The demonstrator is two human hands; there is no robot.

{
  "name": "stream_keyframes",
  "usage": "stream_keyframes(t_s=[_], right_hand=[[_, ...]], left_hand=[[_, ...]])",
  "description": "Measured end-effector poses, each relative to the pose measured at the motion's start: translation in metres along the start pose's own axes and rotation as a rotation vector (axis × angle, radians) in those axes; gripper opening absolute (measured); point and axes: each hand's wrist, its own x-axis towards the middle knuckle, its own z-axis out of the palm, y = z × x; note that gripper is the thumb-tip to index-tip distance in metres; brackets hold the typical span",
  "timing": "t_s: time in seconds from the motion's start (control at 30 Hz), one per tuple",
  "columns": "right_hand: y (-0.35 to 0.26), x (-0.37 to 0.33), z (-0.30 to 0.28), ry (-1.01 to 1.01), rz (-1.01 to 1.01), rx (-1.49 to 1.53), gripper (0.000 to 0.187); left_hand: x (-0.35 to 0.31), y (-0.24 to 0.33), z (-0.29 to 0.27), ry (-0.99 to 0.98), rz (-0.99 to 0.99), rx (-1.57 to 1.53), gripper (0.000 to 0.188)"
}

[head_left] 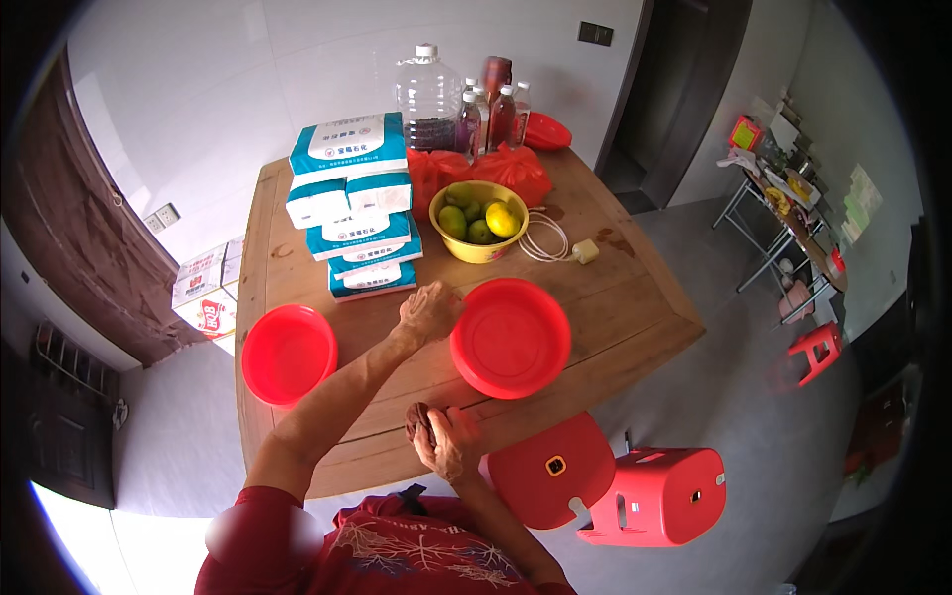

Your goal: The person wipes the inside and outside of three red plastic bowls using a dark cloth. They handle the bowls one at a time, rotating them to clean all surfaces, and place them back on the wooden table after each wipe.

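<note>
My left hand (428, 311) reaches across the wooden table (387, 387), its fingers curled at the left rim of a round red plastic basin (510, 339). The fingertips are partly hidden and seem to grip that rim. Close to the table's near edge, my right hand (451, 445) is closed around a dark brown, crumpled-looking bundle (417, 422), whose kind I cannot make out. A second red plastic basin (290, 354) rests to the left of my left forearm. Nothing shows inside either basin.
Blue-and-white tissue packs (352, 203) are stacked behind my left hand. A yellow fruit bowl (478, 248), a white cable with charger (585, 251), a large clear jug (426, 94) and bottles (501, 117) stand farther back. Red stools (669, 496) sit by the near right edge.
</note>
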Motion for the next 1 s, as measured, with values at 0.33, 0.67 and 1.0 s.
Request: stream_keyframes(t_s=[0.33,0.67,1.0], right_hand=[[-0.002,0.002,0.001,0.042,-0.031,-0.033,0.02],[-0.002,-0.001,0.005,0.037,-0.004,-0.025,0.019],[0.002,-0.009,0.015,0.069,0.044,0.0,0.02]], left_hand=[[-0.008,0.016,-0.022,-0.15,-0.034,-0.151,0.03],[-0.018,0.004,-0.045,-0.102,-0.105,-0.461,0.035],[-0.082,-0.009,-0.076,-0.03,-0.174,-1.107,0.028]])
